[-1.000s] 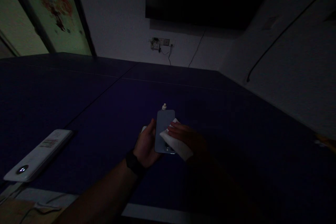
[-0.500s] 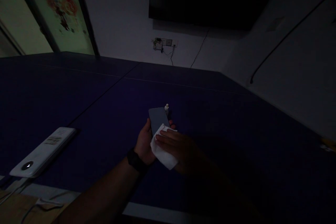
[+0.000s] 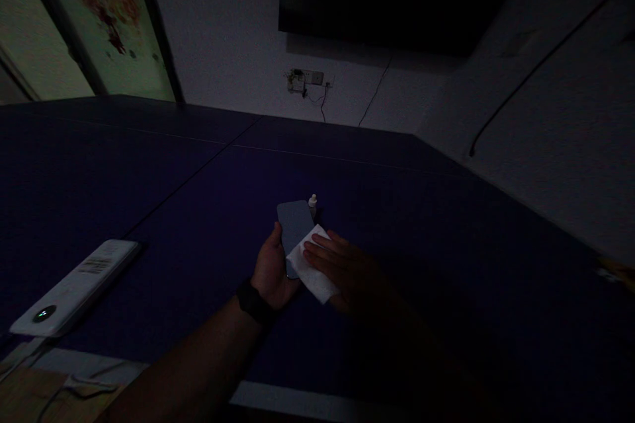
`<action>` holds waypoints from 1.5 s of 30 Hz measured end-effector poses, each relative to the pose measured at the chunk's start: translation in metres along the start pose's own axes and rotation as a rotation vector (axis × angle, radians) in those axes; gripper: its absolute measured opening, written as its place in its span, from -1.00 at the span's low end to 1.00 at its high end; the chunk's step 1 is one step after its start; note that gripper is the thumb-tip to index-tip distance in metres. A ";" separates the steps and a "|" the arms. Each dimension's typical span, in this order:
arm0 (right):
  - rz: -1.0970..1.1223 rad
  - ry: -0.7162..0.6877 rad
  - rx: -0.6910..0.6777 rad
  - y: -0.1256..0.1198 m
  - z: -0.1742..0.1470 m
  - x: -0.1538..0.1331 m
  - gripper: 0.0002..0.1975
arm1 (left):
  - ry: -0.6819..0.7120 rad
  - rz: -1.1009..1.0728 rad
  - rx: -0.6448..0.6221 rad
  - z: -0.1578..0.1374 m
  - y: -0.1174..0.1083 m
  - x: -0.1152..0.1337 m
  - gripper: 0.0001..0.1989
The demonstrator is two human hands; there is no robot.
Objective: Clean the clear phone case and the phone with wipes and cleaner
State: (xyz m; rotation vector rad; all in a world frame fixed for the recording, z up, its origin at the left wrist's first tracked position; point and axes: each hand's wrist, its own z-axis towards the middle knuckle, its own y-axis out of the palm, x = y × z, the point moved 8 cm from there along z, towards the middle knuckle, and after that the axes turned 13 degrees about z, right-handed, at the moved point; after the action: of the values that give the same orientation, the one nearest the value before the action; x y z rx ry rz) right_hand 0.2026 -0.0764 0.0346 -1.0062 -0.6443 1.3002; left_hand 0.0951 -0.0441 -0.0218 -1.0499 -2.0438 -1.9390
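Note:
My left hand (image 3: 272, 269), with a dark watch on its wrist, holds a smartphone (image 3: 294, 219) tilted up, the thumb along its left edge. The phone's visible face is plain grey. My right hand (image 3: 342, 268) presses a folded white tissue (image 3: 313, 272) against the lower right part of the phone, fingers stretched over it. That tissue hides the phone's lower corner and the fingers of my left hand behind it. Just beyond the phone's upper right edge stands a small bottle with a white cap (image 3: 312, 202).
A white power bank (image 3: 79, 287) with a round display and a cable lies at the left on the dark blue tabletop (image 3: 198, 211). Wall sockets with wires (image 3: 305, 79) and a large dark television (image 3: 397, 0) are at the back. A yellowish object (image 3: 615, 271) sits at the right edge.
My right hand and the tissue have shifted slightly right and up across the phone, uncovering more of its lower left part. The whole view has moved a little.

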 end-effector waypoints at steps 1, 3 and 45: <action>0.003 0.001 0.012 -0.002 -0.002 0.001 -0.38 | 0.008 0.008 -0.003 0.000 -0.001 0.000 -0.34; 0.035 -0.021 0.008 -0.001 -0.005 0.000 -0.39 | 0.006 0.012 -0.001 0.000 -0.001 0.001 -0.34; 0.068 -0.075 0.097 -0.009 -0.011 -0.004 -0.54 | -0.061 0.063 0.016 -0.001 0.009 -0.005 -0.32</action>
State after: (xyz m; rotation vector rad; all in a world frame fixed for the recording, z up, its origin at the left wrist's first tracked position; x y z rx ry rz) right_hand 0.2148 -0.0829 0.0379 -0.9098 -0.6022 1.4207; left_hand 0.1035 -0.0473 -0.0163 -1.1685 -2.0278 -1.8793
